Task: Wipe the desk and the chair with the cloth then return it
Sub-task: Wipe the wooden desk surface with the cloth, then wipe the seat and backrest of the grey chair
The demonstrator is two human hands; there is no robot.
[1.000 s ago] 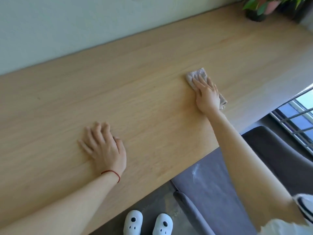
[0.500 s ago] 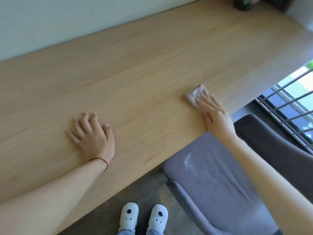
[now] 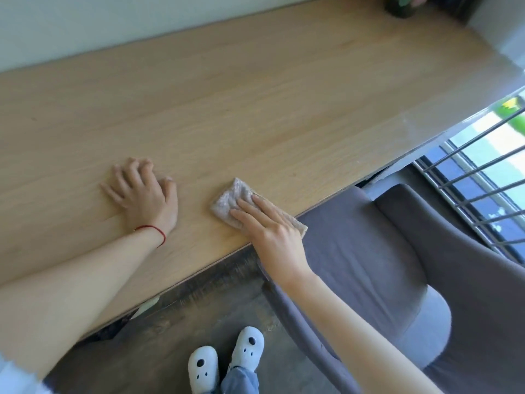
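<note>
A long light wooden desk [image 3: 255, 109] runs along the wall. A small beige-grey cloth [image 3: 230, 199] lies flat at the desk's near edge, one end poking just over it. My right hand [image 3: 272, 234] presses down on the cloth with flat fingers. My left hand [image 3: 145, 191], with a red string on the wrist, rests palm down on the desk a little left of the cloth, fingers slightly curled, holding nothing. A grey upholstered chair [image 3: 397, 265] stands below the desk edge to the right, its seat partly tucked under.
A dark plant pot [image 3: 400, 7] stands at the desk's far right end. A window with metal bars [image 3: 483, 189] is at the right. Dark floor lies below the desk edge, with my white slippers [image 3: 224, 356] on it.
My right hand has slid the cloth toward the near edge and leftward, closer to my left hand. The left hand has stayed planted on the desk.
</note>
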